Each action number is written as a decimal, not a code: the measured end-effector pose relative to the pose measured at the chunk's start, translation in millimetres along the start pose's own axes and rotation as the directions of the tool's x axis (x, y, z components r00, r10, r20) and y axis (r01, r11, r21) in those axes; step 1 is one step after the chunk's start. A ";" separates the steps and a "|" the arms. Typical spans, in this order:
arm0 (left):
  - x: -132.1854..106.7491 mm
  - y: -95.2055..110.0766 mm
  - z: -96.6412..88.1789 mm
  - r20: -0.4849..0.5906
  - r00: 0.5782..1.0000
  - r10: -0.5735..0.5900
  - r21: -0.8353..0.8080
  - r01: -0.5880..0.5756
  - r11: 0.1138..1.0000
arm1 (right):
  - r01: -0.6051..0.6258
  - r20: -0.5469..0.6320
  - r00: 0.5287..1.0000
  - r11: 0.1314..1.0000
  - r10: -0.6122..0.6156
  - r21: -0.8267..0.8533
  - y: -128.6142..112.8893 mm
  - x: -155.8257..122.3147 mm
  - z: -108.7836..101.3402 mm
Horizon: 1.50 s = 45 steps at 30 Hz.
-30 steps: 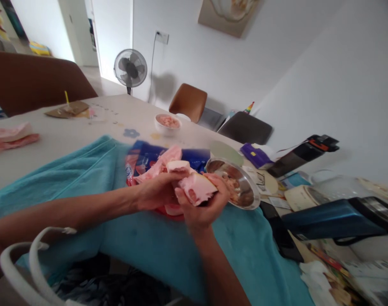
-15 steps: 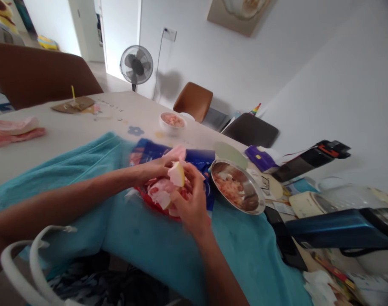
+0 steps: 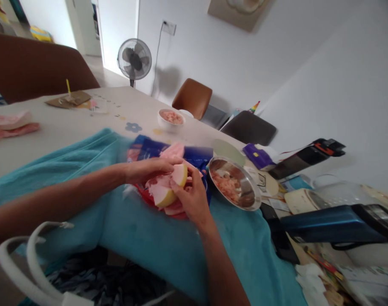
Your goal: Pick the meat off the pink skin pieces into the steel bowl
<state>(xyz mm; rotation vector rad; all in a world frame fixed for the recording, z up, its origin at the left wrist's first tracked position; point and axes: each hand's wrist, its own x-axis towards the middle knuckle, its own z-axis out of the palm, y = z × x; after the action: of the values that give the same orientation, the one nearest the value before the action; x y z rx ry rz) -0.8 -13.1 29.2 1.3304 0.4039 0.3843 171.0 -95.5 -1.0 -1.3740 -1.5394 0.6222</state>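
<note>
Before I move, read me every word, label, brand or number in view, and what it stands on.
None reads surely.
Table, dark lettering: too small and blurred.
Blue packaging, pale print: too small and blurred.
Pale item beside the metal bowl, black marks: unreadable.
White printed item, lower right: too blurred.

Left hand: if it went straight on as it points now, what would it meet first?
Probably the pink, yellow-rimmed piece right at it, then the right hand; depth there is hard to judge.
</note>
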 end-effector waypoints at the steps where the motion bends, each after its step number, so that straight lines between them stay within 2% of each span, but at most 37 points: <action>1: -3.6 1.9 1.4 -0.070 0.998 0.000 0.123 0.009 0.992 | -0.017 -0.041 0.999 1.000 0.017 -0.013 -0.2 0.6 -0.7; 3: -9.8 3.6 6.1 -0.228 0.972 0.051 0.415 0.050 0.909 | -0.072 -0.150 0.987 0.994 0.060 -0.077 -0.2 1.0 -1.5; 5: -12.7 1.7 12.2 -0.346 0.929 0.134 0.571 0.095 0.815 | -0.129 -0.261 0.962 0.979 0.084 -0.160 0.6 0.3 -1.1; 7: -11.9 -2.6 17.8 -0.372 0.900 0.228 0.654 0.081 0.752 | -0.133 -0.326 0.944 0.967 0.056 -0.218 1.8 -0.9 0.2; 10: -7.5 -10.1 23.1 -0.337 0.891 0.304 0.728 0.042 0.684 | -0.070 -0.306 0.952 0.969 -0.006 -0.237 2.6 -0.8 1.1; 12: -4.5 -14.5 25.1 -0.347 0.879 0.328 0.749 0.049 0.661 | -0.067 -0.260 0.965 0.973 0.008 -0.219 2.1 1.3 -0.5; 15: -2.0 -19.9 27.9 -0.396 0.835 0.383 0.763 0.068 0.642 | -0.142 -0.148 0.981 0.983 0.124 -0.120 1.6 5.9 -5.9; 17: -1.6 -22.3 29.6 -0.411 0.819 0.400 0.770 0.078 0.633 | -0.201 -0.067 0.978 0.979 0.198 -0.038 2.5 8.2 -9.5; 20: -2.0 -24.2 31.4 -0.421 0.810 0.408 0.775 0.087 0.626 | -0.211 -0.008 0.977 0.976 0.212 0.057 5.9 10.1 -11.9; 24: -2.2 -26.1 31.5 -0.399 0.810 0.430 0.791 0.067 0.608 | -0.151 -0.011 0.988 0.978 0.154 0.147 11.6 11.9 -10.4; 29: -1.2 -29.7 30.1 -0.393 0.800 0.453 0.806 0.063 0.589 | -0.124 -0.020 0.991 0.976 0.129 0.178 16.8 14.2 -9.1; 39: -2.3 -35.5 26.2 -0.389 0.804 0.450 0.806 0.061 0.589 | -0.099 -0.107 0.989 0.993 0.105 0.060 16.4 16.2 -6.3; 45: -4.1 -36.4 21.5 -0.417 0.812 0.408 0.757 0.062 0.651 | -0.121 -0.151 0.981 0.992 0.123 0.019 24.5 20.6 -2.1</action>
<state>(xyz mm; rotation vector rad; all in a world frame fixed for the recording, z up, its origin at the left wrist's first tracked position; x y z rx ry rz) 7.7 -40.5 -2.2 2.0851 1.0124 0.8593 185.9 -70.5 -14.6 -1.4819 -1.3369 0.5850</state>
